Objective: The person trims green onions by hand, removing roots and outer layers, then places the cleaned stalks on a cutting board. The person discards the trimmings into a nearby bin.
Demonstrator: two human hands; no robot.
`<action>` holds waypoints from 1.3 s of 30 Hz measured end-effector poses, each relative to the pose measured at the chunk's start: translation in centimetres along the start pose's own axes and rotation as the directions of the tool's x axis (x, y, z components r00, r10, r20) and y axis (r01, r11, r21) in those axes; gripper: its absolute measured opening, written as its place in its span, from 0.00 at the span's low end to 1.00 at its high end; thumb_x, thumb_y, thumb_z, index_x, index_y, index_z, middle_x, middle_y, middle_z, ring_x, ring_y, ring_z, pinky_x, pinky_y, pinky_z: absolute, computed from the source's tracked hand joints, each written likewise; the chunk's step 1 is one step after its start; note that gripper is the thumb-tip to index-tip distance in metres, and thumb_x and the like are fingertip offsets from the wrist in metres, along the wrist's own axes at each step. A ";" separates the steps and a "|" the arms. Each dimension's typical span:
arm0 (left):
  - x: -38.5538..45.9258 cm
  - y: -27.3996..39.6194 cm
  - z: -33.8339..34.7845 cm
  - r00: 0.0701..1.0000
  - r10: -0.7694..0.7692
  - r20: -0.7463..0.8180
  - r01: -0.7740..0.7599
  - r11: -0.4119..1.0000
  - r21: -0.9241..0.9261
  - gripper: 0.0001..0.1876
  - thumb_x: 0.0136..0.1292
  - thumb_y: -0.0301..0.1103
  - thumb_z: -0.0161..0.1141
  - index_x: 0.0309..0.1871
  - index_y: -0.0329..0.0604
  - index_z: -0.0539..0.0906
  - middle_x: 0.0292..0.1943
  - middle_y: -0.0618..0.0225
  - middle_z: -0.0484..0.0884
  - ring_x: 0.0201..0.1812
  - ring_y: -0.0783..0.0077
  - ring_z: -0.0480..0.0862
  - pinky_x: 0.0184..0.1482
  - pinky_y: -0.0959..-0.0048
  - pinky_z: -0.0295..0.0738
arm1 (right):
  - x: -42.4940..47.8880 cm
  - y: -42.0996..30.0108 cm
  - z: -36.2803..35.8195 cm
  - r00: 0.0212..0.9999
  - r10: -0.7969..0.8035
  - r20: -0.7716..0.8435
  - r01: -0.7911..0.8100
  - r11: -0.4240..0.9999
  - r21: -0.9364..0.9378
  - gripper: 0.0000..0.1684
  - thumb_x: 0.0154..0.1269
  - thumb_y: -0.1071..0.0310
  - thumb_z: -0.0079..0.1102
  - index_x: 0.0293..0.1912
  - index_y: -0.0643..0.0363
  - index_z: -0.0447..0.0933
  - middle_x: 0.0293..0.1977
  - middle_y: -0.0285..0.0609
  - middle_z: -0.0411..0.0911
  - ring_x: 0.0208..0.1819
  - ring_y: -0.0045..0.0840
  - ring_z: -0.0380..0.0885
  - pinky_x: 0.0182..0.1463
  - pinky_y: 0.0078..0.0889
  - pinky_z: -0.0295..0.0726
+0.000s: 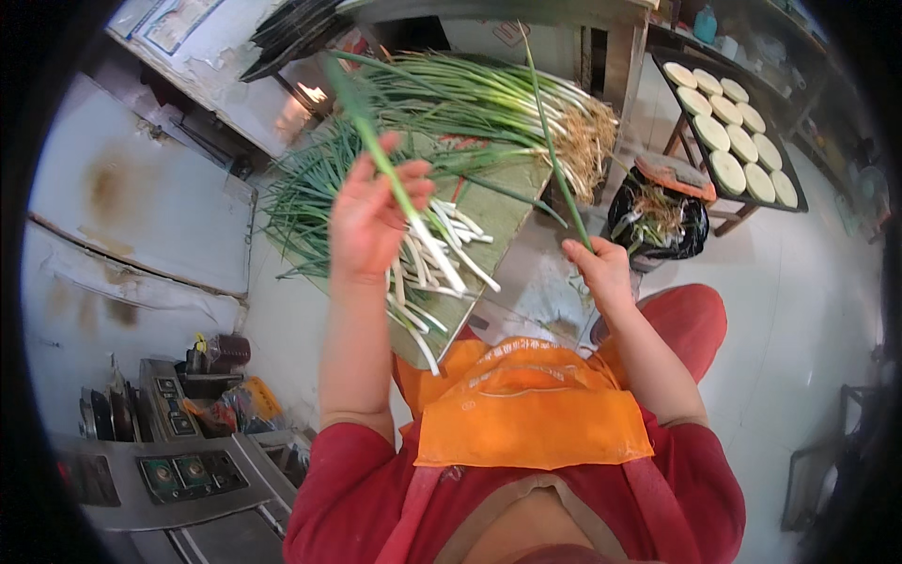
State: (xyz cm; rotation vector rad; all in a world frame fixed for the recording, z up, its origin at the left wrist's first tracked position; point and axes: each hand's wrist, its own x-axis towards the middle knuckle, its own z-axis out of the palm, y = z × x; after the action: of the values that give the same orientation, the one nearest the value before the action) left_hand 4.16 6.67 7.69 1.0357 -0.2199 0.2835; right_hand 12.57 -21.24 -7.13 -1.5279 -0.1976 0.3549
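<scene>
A scallion (431, 243) with a white stem and a blurred green top lies across the loosely curled fingers of my left hand (373, 211). My right hand (602, 275) pinches the lower end of a long green scallion leaf (546, 130), which points up and away. Below my left hand, trimmed scallions (416, 271) with clean white ends rest on a low greenish board (511, 204). Behind them lies a thick bundle of scallions (486, 92), its brown roots (588, 137) still on and turned to the right.
Right of the board stands a bin lined with a black bag (694, 229), holding root scraps. Beyond it, a dark tray of pale dough rounds (726, 109) sits on a stand (726, 222). White cabinets (141, 183) and metal equipment with control knobs (190, 472) line the left.
</scene>
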 end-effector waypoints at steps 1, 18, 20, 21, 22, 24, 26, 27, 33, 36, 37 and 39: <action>0.7 2.0 -0.1 0.998 0.055 -0.019 -0.053 0.991 0.120 0.25 0.69 0.27 0.50 0.68 0.34 0.59 0.49 0.44 0.79 0.46 0.57 0.84 0.46 0.67 0.82 | 0.1 -0.1 -0.2 1.000 -0.004 0.020 0.005 0.999 -0.038 0.16 0.60 0.59 0.66 0.26 0.61 0.78 0.18 0.25 0.68 0.19 0.09 0.60 0.22 0.17 0.56; -2.7 -9.7 3.9 0.784 -0.338 -0.521 0.284 0.941 -0.182 0.11 0.71 0.35 0.52 0.45 0.34 0.74 0.28 0.69 0.73 0.23 0.76 0.67 0.29 0.79 0.64 | -3.1 -1.2 4.9 0.722 -0.539 0.433 0.689 0.613 -0.387 0.09 0.59 0.66 0.62 0.28 0.63 0.77 0.19 0.47 0.71 0.20 0.42 0.70 0.25 0.40 0.68; -3.8 -12.3 1.4 0.753 -0.441 -0.488 0.251 0.878 -0.407 0.10 0.71 0.32 0.49 0.44 0.33 0.73 0.26 0.70 0.71 0.21 0.79 0.64 0.25 0.81 0.59 | -4.5 -3.4 4.7 0.571 -0.729 0.379 0.821 0.497 -0.282 0.05 0.55 0.71 0.64 0.29 0.62 0.77 0.20 0.46 0.70 0.20 0.39 0.70 0.23 0.37 0.68; -4.0 -12.7 0.4 0.754 -0.428 -0.498 0.253 0.889 -0.381 0.10 0.71 0.33 0.49 0.44 0.33 0.73 0.26 0.71 0.70 0.21 0.79 0.63 0.23 0.80 0.57 | -5.1 -4.6 4.1 0.486 -0.805 0.339 0.873 0.425 -0.240 0.05 0.53 0.74 0.65 0.30 0.62 0.77 0.20 0.45 0.70 0.19 0.38 0.70 0.23 0.36 0.67; -4.2 -12.5 -0.8 0.754 -0.414 -0.510 0.255 0.900 -0.354 0.10 0.72 0.33 0.49 0.44 0.33 0.73 0.25 0.71 0.69 0.20 0.80 0.61 0.22 0.80 0.55 | -5.2 -5.6 3.3 0.400 -0.858 0.324 0.915 0.350 -0.202 0.08 0.48 0.78 0.66 0.31 0.63 0.77 0.20 0.43 0.70 0.20 0.34 0.71 0.21 0.33 0.66; -4.4 -10.8 -0.5 0.761 -0.396 -0.514 0.336 0.918 -0.209 0.10 0.72 0.33 0.48 0.44 0.33 0.73 0.22 0.72 0.68 0.18 0.83 0.59 0.20 0.81 0.51 | -4.1 -6.8 2.0 0.397 -0.878 0.266 0.904 0.325 -0.277 0.10 0.49 0.79 0.65 0.34 0.62 0.78 0.21 0.43 0.71 0.20 0.34 0.71 0.21 0.33 0.67; -5.3 -9.2 1.2 0.772 -0.438 -0.460 0.524 0.849 0.071 0.10 0.71 0.33 0.49 0.40 0.34 0.75 0.17 0.75 0.66 0.17 0.83 0.60 0.20 0.81 0.53 | -2.5 -8.2 1.5 0.445 -0.853 0.272 0.865 0.331 -0.376 0.12 0.49 0.78 0.64 0.37 0.61 0.78 0.21 0.43 0.71 0.21 0.35 0.71 0.22 0.34 0.68; -6.1 -8.7 1.8 0.783 -0.472 -0.404 0.588 0.773 0.237 0.10 0.71 0.33 0.49 0.39 0.35 0.76 0.16 0.76 0.66 0.17 0.83 0.61 0.20 0.80 0.54 | -1.6 -8.9 1.5 0.492 -0.815 0.306 0.835 0.343 -0.430 0.12 0.50 0.78 0.63 0.39 0.61 0.78 0.21 0.44 0.71 0.22 0.35 0.72 0.22 0.34 0.69; -10.1 -6.8 1.4 0.670 -0.695 -0.262 0.692 0.456 0.560 0.11 0.70 0.33 0.52 0.35 0.38 0.80 0.16 0.77 0.69 0.16 0.85 0.64 0.19 0.82 0.56 | 1.7 -6.8 -1.3 0.451 -0.443 0.775 0.891 0.179 -0.417 0.08 0.54 0.71 0.61 0.36 0.62 0.77 0.22 0.42 0.71 0.27 0.35 0.73 0.28 0.39 0.72; -11.2 -4.6 0.2 0.648 -0.711 -0.273 0.749 0.532 0.394 0.10 0.69 0.32 0.52 0.36 0.36 0.80 0.16 0.77 0.69 0.16 0.86 0.64 0.18 0.83 0.54 | -0.1 -7.5 -3.8 0.723 -0.444 0.529 0.625 0.746 -0.229 0.03 0.57 0.73 0.61 0.30 0.62 0.77 0.24 0.39 0.74 0.26 0.26 0.74 0.30 0.28 0.72; -11.5 -4.4 0.0 0.634 -0.720 -0.281 0.770 0.556 0.314 0.09 0.69 0.31 0.52 0.37 0.36 0.80 0.16 0.77 0.69 0.16 0.86 0.63 0.18 0.83 0.54 | 0.5 -7.0 -5.5 0.827 -0.425 0.367 0.546 0.761 -0.350 0.05 0.58 0.71 0.60 0.31 0.63 0.78 0.26 0.42 0.76 0.28 0.27 0.77 0.33 0.27 0.75; -11.8 -4.7 -0.2 0.671 -0.680 -0.295 0.733 0.669 0.124 0.08 0.69 0.31 0.52 0.39 0.36 0.79 0.16 0.77 0.68 0.16 0.86 0.63 0.18 0.84 0.53 | 4.2 -4.9 -9.8 0.892 -0.396 0.218 0.431 0.598 -0.676 0.07 0.58 0.71 0.58 0.36 0.64 0.79 0.33 0.46 0.80 0.33 0.38 0.80 0.38 0.33 0.77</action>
State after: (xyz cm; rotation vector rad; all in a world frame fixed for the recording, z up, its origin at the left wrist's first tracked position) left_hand -5.43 3.13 0.10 1.2343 0.4516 -0.3080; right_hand 20.39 -29.04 -3.10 -2.1757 -0.7981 -0.0975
